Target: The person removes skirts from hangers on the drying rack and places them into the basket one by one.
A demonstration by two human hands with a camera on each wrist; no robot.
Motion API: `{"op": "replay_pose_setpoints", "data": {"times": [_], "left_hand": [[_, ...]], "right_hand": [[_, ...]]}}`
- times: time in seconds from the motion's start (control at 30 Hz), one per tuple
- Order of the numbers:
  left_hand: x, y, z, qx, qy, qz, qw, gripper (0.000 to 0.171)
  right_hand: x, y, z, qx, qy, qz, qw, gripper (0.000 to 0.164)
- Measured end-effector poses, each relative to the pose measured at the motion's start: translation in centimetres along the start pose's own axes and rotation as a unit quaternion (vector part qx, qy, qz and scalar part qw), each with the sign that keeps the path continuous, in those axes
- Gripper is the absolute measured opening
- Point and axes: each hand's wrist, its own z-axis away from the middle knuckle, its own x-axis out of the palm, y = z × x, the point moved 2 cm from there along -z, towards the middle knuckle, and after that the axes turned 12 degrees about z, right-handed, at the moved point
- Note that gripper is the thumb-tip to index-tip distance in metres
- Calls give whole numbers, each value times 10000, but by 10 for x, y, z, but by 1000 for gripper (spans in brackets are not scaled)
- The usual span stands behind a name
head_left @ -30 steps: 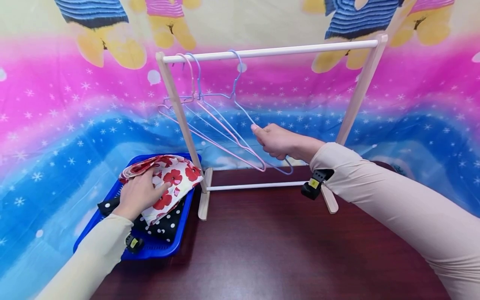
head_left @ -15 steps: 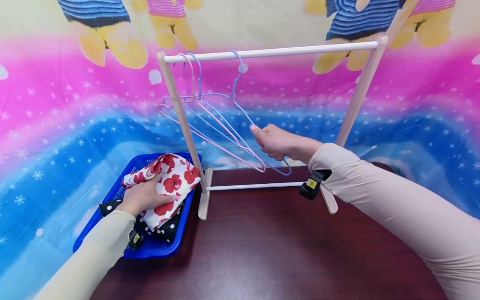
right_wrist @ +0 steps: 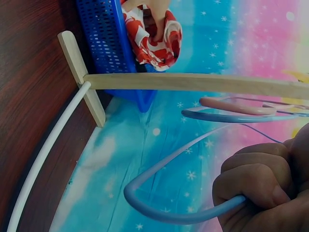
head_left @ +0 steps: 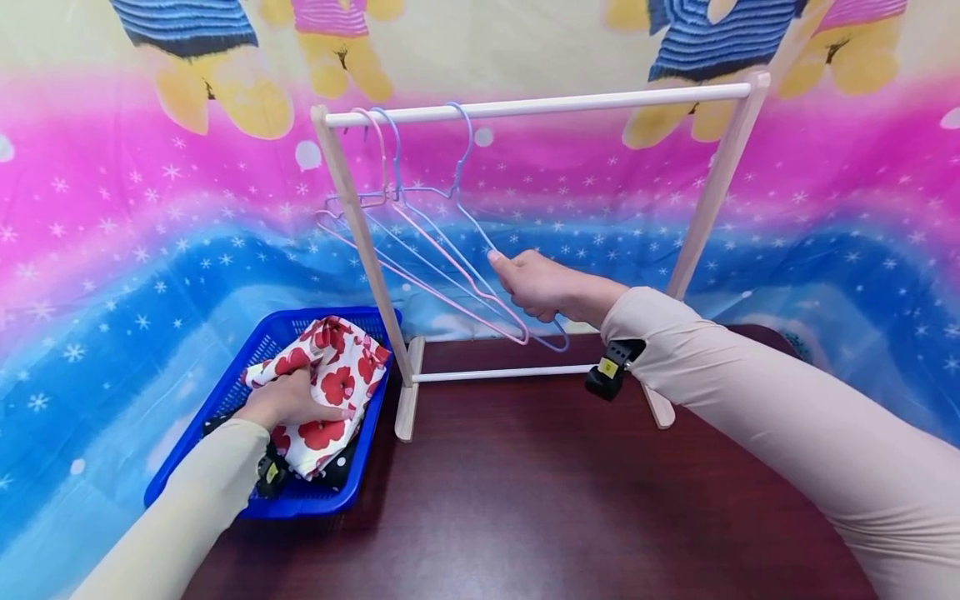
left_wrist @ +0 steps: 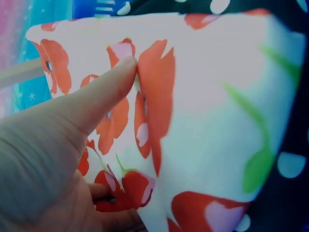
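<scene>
In the head view, my left hand (head_left: 288,400) grips a white cloth with red flowers (head_left: 339,383) in the blue basket (head_left: 161,479). Up close in the left wrist view, the thumb lies over the flowered cloth and the fingers curl beneath it. A black cloth with white dots (left_wrist: 292,166) lies under it. My right hand (head_left: 536,283) holds the side of a blue clothes hanger (right_wrist: 159,215), curled round its wire in the right wrist view. The hook of that hanger is over the rack's white top rail (head_left: 555,104).
More hangers, among them a pink hanger (head_left: 501,321) and another blue one, hang bunched at the rail's left end. The wooden rack (head_left: 708,192) stands on a dark red-brown table (head_left: 525,500). Behind it hangs a patterned backdrop (head_left: 585,183). The basket sits by the left post.
My left hand has shifted the flowered cloth down toward the basket's near end, covering more of the dotted cloth. My right hand and its hanger have moved slightly left along the rail.
</scene>
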Motion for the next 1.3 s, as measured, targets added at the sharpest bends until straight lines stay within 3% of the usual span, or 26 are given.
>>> {"op": "replay_pose_setpoints", "data": {"times": [0.27, 0.43, 0.9, 1.3], "left_hand": [[-1, -3, -6, 31, -385, 97, 9992, 129], [-1, -2, -7, 62, -410, -190, 9990, 129], [5, -2, -11, -166, -453, -304, 9984, 127], [6, -4, -14, -100, -422, -368, 9984, 130]], "right_hand": [[4, -3, -4, 26, 21, 9, 10000, 61], [6, -5, -5, 59, 74, 59, 9999, 61], [13, -12, -7, -69, 66, 94, 9999, 60], [22, -27, -12, -175, 22, 139, 9997, 63]]}}
